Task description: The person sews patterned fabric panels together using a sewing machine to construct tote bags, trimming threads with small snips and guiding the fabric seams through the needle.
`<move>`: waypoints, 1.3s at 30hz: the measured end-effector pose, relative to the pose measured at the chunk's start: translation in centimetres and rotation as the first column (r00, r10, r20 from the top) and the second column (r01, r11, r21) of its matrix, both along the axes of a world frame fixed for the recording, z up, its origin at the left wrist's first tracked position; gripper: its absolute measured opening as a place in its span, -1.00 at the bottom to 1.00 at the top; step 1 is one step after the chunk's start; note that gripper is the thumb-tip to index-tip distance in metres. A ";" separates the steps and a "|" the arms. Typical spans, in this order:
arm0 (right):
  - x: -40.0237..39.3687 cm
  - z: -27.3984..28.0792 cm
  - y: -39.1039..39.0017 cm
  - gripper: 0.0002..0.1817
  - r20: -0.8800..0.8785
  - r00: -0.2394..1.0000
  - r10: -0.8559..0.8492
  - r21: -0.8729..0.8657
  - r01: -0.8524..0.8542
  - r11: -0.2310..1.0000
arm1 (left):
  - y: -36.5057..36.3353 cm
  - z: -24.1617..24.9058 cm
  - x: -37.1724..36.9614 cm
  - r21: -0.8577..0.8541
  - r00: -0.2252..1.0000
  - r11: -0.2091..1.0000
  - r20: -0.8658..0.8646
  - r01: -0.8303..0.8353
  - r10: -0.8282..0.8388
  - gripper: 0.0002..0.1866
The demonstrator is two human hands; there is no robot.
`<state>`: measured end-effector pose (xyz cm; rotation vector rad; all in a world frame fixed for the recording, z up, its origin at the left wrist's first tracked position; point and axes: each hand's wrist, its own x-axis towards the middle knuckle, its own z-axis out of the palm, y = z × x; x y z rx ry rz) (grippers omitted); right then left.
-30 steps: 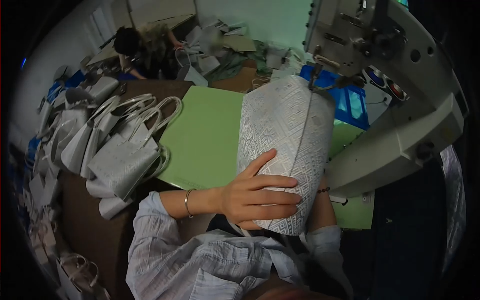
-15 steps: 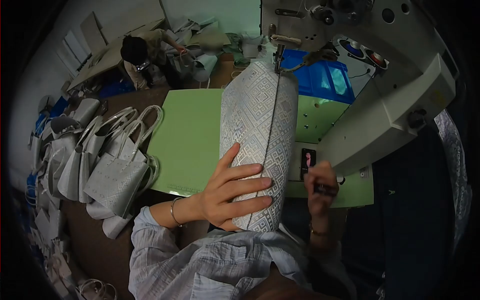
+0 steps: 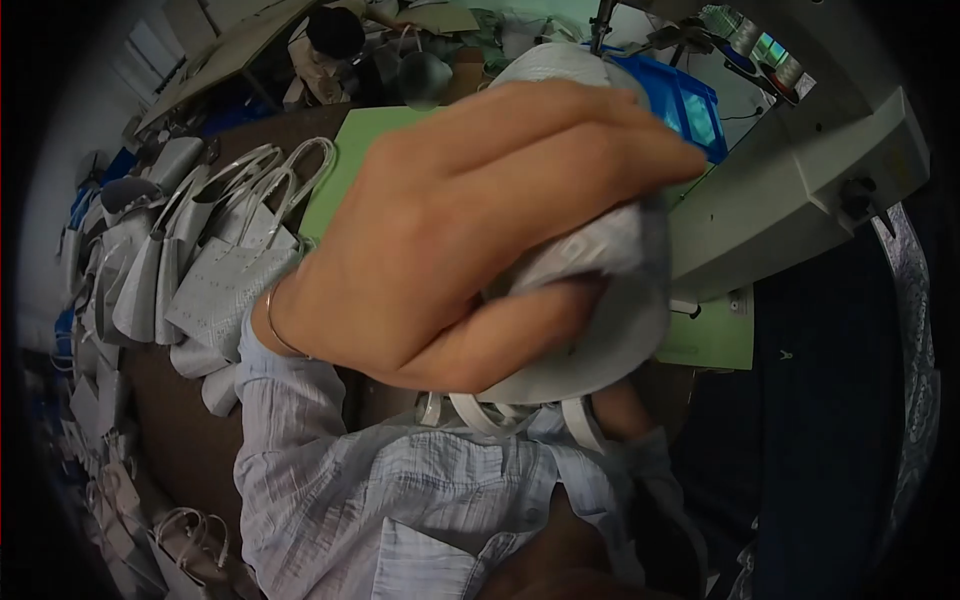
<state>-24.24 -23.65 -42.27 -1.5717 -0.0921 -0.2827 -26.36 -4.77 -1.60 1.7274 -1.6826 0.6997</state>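
Close to the camera, my left hand (image 3: 470, 220) is closed on a fold of the patterned silver-white bag (image 3: 590, 250), with the fingers above and the thumb below. Pale handles (image 3: 475, 415) hang at the bag's near end, against my shirt. The far end of the bag reaches up to the needle area of the sewing machine (image 3: 800, 200); whether it touches the needle cannot be made out. Of my right arm only the forearm (image 3: 622, 410) shows, below the bag; the hand and its fingers are hidden behind the bag.
Several finished-looking bags (image 3: 220, 285) are piled at the left. The green table (image 3: 710, 335) shows on both sides of the bag. A blue bin (image 3: 690, 105) stands behind the machine's needle. Another person (image 3: 335, 50) bends over at the back left. Thread spools (image 3: 787, 75) sit upper right.
My left hand has risen from the bag's side towards the camera and now grips a fold. My right hand has gone out of sight behind the bag. The view has shifted, and handles now show.
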 end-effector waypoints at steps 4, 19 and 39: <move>-6.3 -2.6 -6.0 -0.63 0.023 0.984 0.178 0.074 -0.179 0.981 | -1.2 2.3 -1.9 0.025 0.985 0.997 -0.157 -0.073 0.076 -0.40; 1.8 3.5 7.0 -0.60 0.159 0.962 0.222 0.374 -0.266 0.888 | -0.9 0.6 -2.1 -0.191 0.940 0.964 -0.322 -0.185 0.117 -0.42; 3.8 15.6 0.5 -0.66 0.099 0.930 0.354 0.448 -0.359 0.818 | 0.1 -15.5 -4.2 -0.205 0.927 0.905 -0.136 -0.372 0.350 -0.57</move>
